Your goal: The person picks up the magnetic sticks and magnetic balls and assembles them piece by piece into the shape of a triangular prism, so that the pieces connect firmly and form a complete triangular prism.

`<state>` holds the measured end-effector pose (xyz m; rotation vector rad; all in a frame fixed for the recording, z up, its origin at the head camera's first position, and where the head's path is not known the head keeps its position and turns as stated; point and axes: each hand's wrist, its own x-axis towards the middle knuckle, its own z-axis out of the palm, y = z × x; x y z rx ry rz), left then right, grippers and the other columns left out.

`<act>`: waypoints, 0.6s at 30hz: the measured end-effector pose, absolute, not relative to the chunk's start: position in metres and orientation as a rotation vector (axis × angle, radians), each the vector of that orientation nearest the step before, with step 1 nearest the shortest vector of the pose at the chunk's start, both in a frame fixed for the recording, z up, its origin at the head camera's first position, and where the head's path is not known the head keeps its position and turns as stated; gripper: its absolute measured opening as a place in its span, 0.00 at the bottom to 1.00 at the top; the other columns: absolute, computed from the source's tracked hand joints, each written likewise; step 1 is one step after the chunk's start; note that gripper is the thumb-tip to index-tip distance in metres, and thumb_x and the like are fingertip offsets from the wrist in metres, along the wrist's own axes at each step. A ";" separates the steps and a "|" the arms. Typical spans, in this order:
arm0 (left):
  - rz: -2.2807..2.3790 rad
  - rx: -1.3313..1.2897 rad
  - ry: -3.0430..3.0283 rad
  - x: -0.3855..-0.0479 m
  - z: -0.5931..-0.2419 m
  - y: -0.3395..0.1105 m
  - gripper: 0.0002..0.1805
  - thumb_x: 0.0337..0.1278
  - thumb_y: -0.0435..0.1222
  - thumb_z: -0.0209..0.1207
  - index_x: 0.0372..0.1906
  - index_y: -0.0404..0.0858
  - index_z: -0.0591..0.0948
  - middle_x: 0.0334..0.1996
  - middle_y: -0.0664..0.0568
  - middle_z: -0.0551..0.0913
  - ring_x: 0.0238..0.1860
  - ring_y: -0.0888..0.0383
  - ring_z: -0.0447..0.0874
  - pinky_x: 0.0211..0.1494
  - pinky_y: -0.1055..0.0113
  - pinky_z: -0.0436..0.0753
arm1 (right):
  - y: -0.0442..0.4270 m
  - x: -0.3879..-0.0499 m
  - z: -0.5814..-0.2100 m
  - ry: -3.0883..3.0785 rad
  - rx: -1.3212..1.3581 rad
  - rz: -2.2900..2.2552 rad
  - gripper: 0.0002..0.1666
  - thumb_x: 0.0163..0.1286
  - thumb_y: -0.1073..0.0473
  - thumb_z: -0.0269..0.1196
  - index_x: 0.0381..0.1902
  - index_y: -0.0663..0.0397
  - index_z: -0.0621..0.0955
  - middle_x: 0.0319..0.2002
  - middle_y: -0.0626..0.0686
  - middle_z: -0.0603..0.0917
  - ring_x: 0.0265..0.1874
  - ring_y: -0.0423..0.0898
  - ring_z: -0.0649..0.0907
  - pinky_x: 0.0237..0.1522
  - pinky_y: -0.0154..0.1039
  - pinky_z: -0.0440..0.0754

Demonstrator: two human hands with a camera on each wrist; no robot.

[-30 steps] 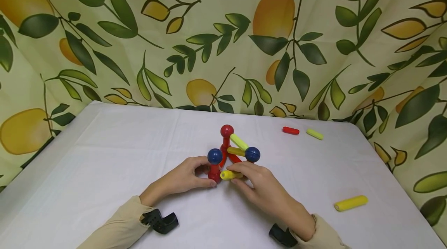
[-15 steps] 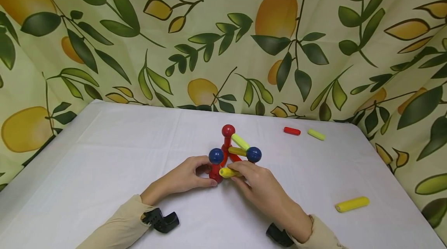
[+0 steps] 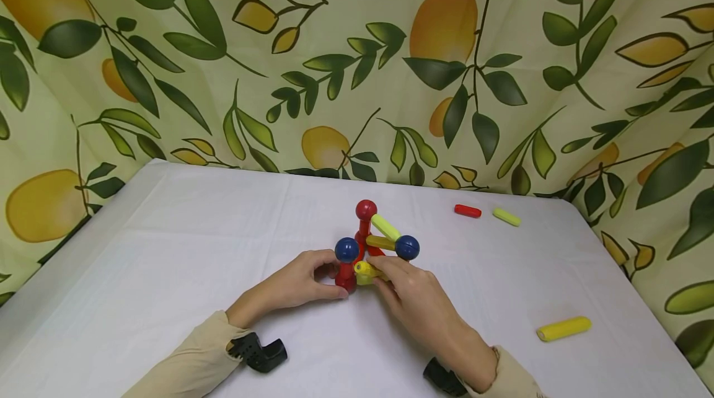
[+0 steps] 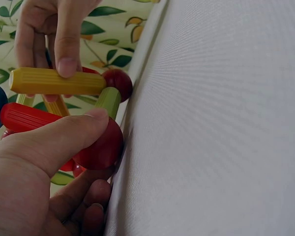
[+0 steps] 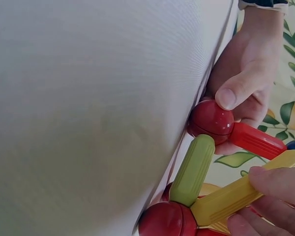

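Note:
On the table stands a frame of red and blue balls joined by ribbed rods. My left hand [image 3: 295, 283] grips the red ball [image 5: 211, 119] at its near left corner, thumb on top. From that ball a red rod [image 5: 258, 140] rises to a blue ball [image 3: 347, 250]. My right hand [image 3: 415, 292] pinches a yellow rod [image 5: 231, 199], tilted, one end at the other near red ball [image 5: 167, 221] and the free end near the red rod. A light green rod [image 5: 192, 169] joins both near red balls. Behind are a second blue ball [image 3: 407, 248] and a red top ball [image 3: 366, 210].
A loose yellow rod [image 3: 564, 328] lies on the right of the white table [image 3: 195, 224]. Farther back are a small red rod [image 3: 467, 211] and a light green rod [image 3: 506, 217]. A fruit-patterned cloth [image 3: 334, 75] hangs behind.
The free end of the yellow rod has tilted up in my right hand, and the light green rod beneath it now shows. My left hand keeps its grip on the red ball.

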<state>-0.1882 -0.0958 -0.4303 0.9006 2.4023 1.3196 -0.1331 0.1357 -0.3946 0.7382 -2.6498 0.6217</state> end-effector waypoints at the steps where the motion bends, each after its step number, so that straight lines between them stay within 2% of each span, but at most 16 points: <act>1: 1.319 0.904 2.402 -0.188 -0.430 -0.096 0.21 0.54 0.42 0.70 0.54 0.45 0.82 0.44 0.58 0.84 0.45 0.61 0.78 0.53 0.70 0.78 | 0.136 -0.133 -0.395 -2.644 0.737 0.622 0.23 0.58 0.62 0.73 0.52 0.53 0.84 0.46 0.49 0.89 0.46 0.43 0.88 0.46 0.38 0.85; 4: 1.320 0.928 2.405 -0.188 -0.430 -0.096 0.21 0.54 0.43 0.70 0.54 0.46 0.82 0.44 0.58 0.84 0.45 0.61 0.78 0.53 0.69 0.78 | 0.136 -0.133 -0.396 -2.626 0.736 0.625 0.22 0.58 0.62 0.73 0.52 0.53 0.84 0.45 0.49 0.89 0.46 0.43 0.88 0.46 0.38 0.85; 11: 1.380 1.008 2.505 -0.187 -0.424 -0.095 0.14 0.55 0.45 0.70 0.44 0.46 0.83 0.33 0.58 0.81 0.35 0.58 0.77 0.37 0.70 0.77 | 0.136 -0.133 -0.396 -2.595 0.734 0.660 0.22 0.57 0.62 0.74 0.51 0.53 0.85 0.44 0.49 0.89 0.44 0.42 0.89 0.44 0.36 0.86; 18: 1.410 1.012 2.507 -0.186 -0.421 -0.092 0.11 0.55 0.39 0.70 0.42 0.45 0.83 0.32 0.58 0.82 0.32 0.63 0.76 0.36 0.72 0.77 | 0.138 -0.132 -0.396 -2.560 0.723 0.639 0.20 0.52 0.62 0.77 0.45 0.53 0.87 0.40 0.47 0.90 0.39 0.40 0.89 0.41 0.33 0.86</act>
